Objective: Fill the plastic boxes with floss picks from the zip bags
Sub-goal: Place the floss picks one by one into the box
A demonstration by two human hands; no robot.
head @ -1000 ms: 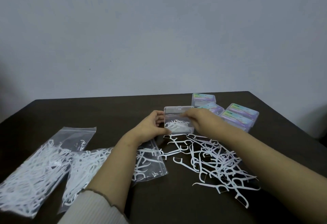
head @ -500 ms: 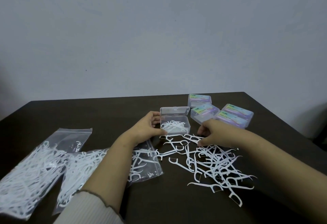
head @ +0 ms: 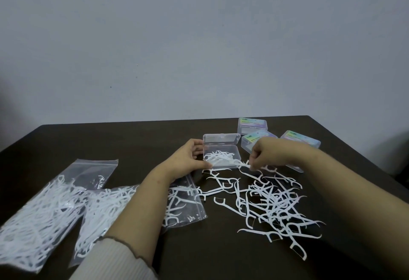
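Floss picks (head: 269, 202) lie loose right of the open box (head: 222, 154), which the left hand (head: 188, 161) grips; the right hand (head: 263, 154) pinches one pick (head: 244, 165) (lift it clear before dropping it in).

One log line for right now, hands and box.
left hand steadies open box | right hand pinches floss pick at box edge | loose picks on table

Dark table (head: 221, 257) bears bags (head: 55, 202), boxes (head: 252, 124), loose picks (head: 270, 204).
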